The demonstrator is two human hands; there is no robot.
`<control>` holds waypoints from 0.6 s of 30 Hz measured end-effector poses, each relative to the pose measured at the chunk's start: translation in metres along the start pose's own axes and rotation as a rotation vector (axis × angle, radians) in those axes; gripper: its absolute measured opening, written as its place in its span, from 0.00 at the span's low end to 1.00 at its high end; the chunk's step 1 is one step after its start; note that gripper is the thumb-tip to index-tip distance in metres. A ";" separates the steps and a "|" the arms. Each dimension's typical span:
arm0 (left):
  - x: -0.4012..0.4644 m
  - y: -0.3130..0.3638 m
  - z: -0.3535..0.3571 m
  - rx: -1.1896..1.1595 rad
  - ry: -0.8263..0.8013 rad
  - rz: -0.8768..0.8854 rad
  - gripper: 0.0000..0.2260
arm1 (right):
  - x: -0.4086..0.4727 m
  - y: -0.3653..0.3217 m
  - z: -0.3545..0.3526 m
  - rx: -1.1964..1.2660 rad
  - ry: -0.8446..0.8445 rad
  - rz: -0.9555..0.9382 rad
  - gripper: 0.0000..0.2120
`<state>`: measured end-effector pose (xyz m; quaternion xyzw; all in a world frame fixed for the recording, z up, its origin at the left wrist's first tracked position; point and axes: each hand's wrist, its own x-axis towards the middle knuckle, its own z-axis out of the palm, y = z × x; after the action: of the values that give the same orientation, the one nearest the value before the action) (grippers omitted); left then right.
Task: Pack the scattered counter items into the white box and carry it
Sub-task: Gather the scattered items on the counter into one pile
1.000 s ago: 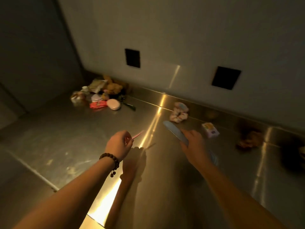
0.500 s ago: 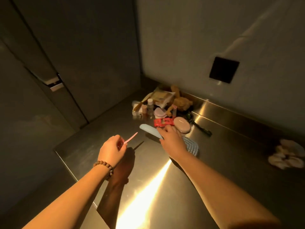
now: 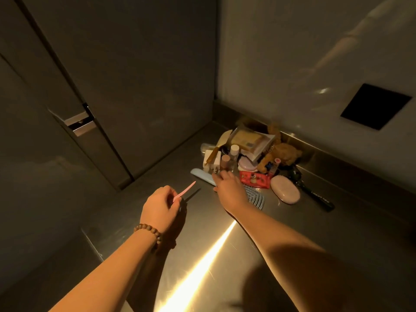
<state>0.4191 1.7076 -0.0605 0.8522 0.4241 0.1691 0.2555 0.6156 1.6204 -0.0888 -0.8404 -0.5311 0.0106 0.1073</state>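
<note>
Left hand [image 3: 161, 204] pinches a pink stick [image 3: 185, 191]; right hand [image 3: 228, 190] grips the blue brush [image 3: 203, 177], mid-frame. Its handle could topple nearby bottles [image 3: 229, 159].

Bare forearms, brown wooden bead bracelet [image 3: 149, 234] on the left wrist

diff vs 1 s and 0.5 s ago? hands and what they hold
The right hand has carried the blue hairbrush leftward along the steel counter to the corner pile, beside the red packet and pink oval case; its grip is unchanged. The head turned left with it, so the scrunchie and small box left the view. The left hand still pinches the pink stick.
</note>
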 end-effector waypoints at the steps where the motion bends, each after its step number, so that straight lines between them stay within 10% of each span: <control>1: 0.003 0.001 0.002 -0.004 -0.002 0.007 0.04 | 0.004 0.002 -0.001 0.009 0.002 0.019 0.22; 18: 0.069 0.092 0.081 0.000 -0.111 0.224 0.06 | -0.097 0.080 -0.026 0.377 0.132 0.411 0.22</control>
<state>0.5588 1.6934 -0.0684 0.9022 0.3116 0.1491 0.2582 0.6475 1.4958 -0.0876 -0.8945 -0.3303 0.0759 0.2916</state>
